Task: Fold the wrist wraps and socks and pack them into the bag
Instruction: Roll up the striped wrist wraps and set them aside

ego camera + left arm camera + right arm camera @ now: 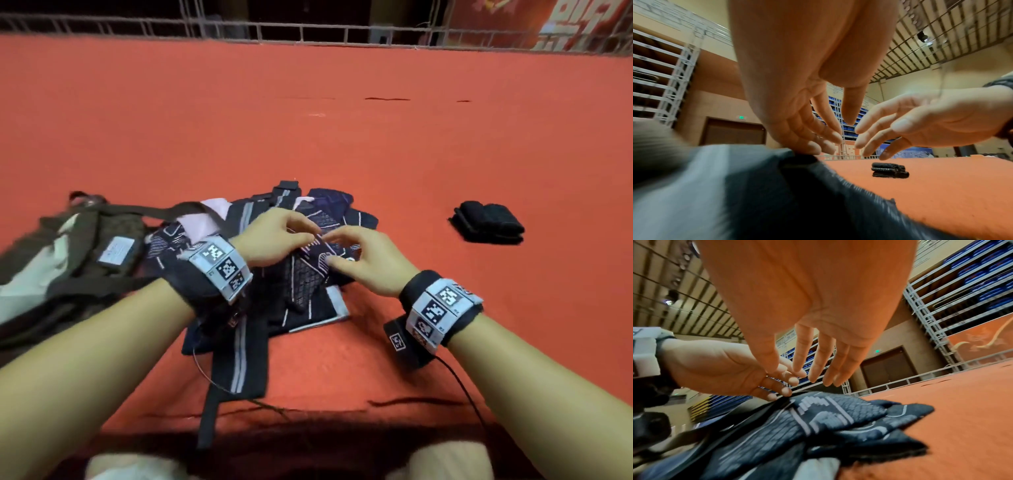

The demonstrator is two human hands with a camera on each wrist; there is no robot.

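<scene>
Dark striped wrist wrap [239,356] trailing nearest, below left hand [274,236]; both hands spread, empty, right hand [363,260] alongside, poised over patterned socks [308,274]; best pinching toe and cuff, folding flat; bag [68,260] left of them.

Bag [61,260] left of sock pile [301,281]; folded wraps [488,222] right.
</scene>
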